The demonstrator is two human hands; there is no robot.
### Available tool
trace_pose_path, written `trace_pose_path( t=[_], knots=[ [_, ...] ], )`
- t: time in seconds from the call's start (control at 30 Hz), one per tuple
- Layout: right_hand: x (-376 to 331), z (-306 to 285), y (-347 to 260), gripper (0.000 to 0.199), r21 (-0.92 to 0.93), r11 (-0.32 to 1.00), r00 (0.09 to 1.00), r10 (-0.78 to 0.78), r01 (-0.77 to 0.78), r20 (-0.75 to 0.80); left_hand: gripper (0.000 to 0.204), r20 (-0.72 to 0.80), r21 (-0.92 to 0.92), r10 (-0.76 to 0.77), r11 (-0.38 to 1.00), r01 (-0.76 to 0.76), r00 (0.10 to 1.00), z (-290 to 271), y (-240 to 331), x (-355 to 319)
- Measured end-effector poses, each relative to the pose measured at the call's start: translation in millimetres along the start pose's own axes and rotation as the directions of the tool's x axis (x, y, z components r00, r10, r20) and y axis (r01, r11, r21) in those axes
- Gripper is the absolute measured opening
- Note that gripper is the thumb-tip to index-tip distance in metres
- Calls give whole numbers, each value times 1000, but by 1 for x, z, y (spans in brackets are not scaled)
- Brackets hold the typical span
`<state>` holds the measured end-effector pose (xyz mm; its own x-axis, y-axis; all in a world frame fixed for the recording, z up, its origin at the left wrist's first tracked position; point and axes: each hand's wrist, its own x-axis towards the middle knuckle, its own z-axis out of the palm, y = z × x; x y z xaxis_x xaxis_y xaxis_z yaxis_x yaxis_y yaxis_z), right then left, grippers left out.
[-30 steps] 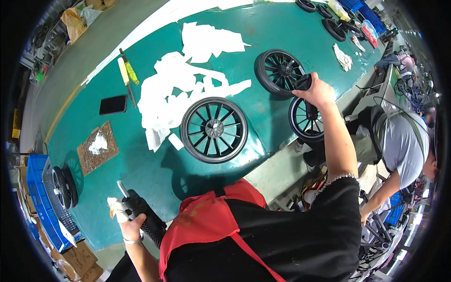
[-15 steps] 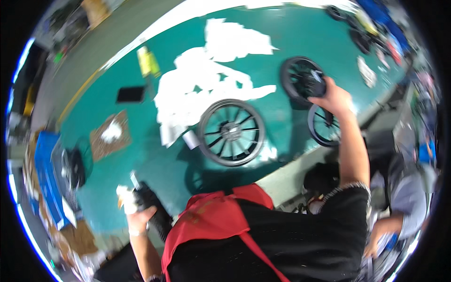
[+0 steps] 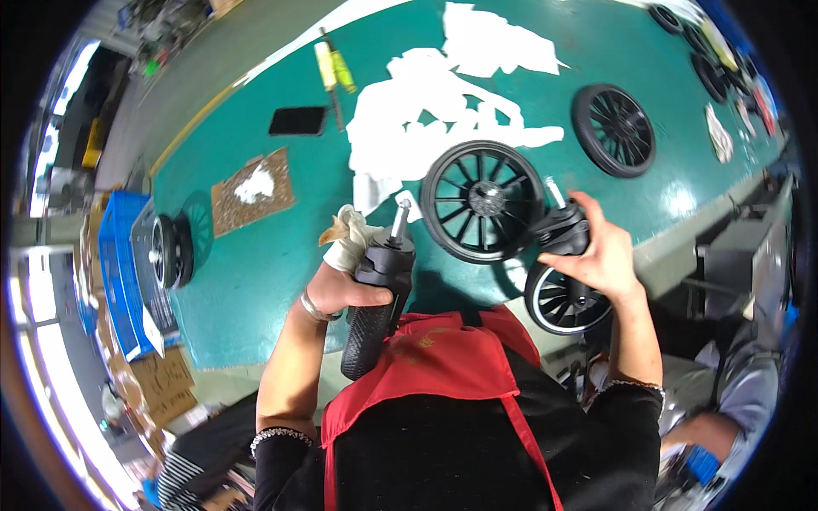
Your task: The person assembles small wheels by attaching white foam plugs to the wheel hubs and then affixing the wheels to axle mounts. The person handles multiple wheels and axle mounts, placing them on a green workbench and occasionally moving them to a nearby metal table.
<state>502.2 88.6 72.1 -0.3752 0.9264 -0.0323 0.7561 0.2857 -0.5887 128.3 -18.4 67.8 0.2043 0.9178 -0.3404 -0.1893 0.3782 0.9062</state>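
Note:
My left hand (image 3: pixel 334 288) is closed round a thick black cylindrical tool (image 3: pixel 368 328) with a textured grip and a metal shaft at its top. White glove-like cloth (image 3: pixel 351 243) covers the fingers of that hand. In my right hand (image 3: pixel 607 255) is a black wheel fork (image 3: pixel 566 230) with a metal pin pointing up. A small spoked wheel (image 3: pixel 558 317) with a pale ring hangs at the fork's lower end. Between my hands, a larger black spoked wheel (image 3: pixel 484 200) lies on the green table, its hub facing up.
Beyond the right hand lies another black wheel (image 3: pixel 613 129). White sheets (image 3: pixel 426 111) spread over the table (image 3: pixel 256 315). A phone (image 3: pixel 297 121), yellow-handled tools (image 3: pixel 334 68) and a brown board with white paste (image 3: pixel 253 189) are leftward. A blue crate (image 3: pixel 119 264) stands at the left edge; a person sits right.
My left hand has lifted the black tool up and rightward. My right hand has drawn the fork nearer, away from the far wheel. The view has shifted too.

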Motion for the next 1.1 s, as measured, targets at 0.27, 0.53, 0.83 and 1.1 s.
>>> trace_pose_path(
  t=[0.27,0.53,0.83,1.1],
  knots=[
    [-84,15,29,93,29,986,978,169,-167,-121,84,332,-162,-188,954,252,924,37,-3,70],
    [-165,36,50,91,114,898,879,440,-426,-183,56,106,991,-21,80,-104,994,69,32,114],
    [-183,45,48,92,103,861,853,509,-499,-117,68,542,810,217,-392,-436,812,124,106,203],
    [-182,53,79,89,235,812,809,572,-535,-134,74,578,671,163,-653,-351,800,272,97,357]
  ],
)
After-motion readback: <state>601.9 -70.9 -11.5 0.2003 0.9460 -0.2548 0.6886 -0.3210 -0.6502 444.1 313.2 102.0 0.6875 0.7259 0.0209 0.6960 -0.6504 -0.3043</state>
